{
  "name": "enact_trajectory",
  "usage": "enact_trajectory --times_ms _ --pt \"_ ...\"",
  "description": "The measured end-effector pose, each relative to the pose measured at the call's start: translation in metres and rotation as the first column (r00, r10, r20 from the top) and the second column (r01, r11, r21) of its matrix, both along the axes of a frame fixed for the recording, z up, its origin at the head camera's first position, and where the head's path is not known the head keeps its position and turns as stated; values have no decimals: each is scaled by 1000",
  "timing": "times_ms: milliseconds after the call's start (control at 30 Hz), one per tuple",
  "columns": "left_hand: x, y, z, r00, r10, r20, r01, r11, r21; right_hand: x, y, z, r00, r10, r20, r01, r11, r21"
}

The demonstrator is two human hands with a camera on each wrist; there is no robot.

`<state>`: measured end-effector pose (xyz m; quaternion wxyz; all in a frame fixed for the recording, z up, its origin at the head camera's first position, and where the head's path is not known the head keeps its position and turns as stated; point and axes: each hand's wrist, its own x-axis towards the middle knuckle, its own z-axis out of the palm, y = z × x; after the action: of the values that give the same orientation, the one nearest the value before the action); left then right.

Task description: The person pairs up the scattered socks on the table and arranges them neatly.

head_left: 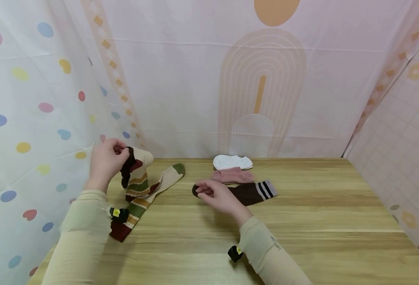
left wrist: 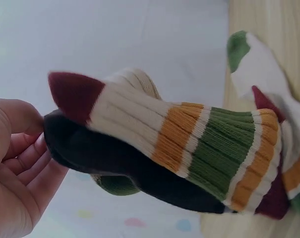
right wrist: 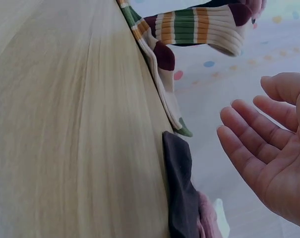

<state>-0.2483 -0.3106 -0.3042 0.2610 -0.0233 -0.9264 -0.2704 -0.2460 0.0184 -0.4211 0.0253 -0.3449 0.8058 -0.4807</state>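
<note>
Raised at the left, my left hand (head_left: 106, 160) pinches the end of a dark sock (left wrist: 115, 166) between thumb and fingers. Alongside it hangs a ribbed striped sock (left wrist: 221, 148) in cream, orange and green with a maroon patch. Its lower end overlaps a matching striped sock (head_left: 168, 177) that lies on the table, green toe pointing away. My right hand (head_left: 221, 198) hovers with relaxed, spread fingers and holds nothing. In the head view it covers part of a dark brown sock (head_left: 246, 194) with a pale striped cuff.
Behind the brown sock lie a folded pink sock (head_left: 232, 175) and white socks (head_left: 232, 161), near the back edge of the wooden table (head_left: 320, 221). Patterned curtains (head_left: 181, 91) hang behind and on both sides. A small black camera (head_left: 235, 253) sits at the right wrist.
</note>
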Motion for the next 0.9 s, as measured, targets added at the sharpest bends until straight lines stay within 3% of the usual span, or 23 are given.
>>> enact_trajectory --times_ms 233,600,733,900 --pt "-10 15 -23 991 -81 106 80 997 14 2 5 -1 999 -33 9 33 999 -1" --pt "-23 30 -51 968 -94 233 93 996 16 -1 6 -4 1000 -24 9 24 1000 -5" --pt "-23 35 -58 954 -115 276 112 993 24 -3 0 -5 1000 -4 16 4 1000 2" --pt "-19 44 -61 953 -139 267 146 989 -4 -7 -11 -6 1000 -7 24 6 1000 29"
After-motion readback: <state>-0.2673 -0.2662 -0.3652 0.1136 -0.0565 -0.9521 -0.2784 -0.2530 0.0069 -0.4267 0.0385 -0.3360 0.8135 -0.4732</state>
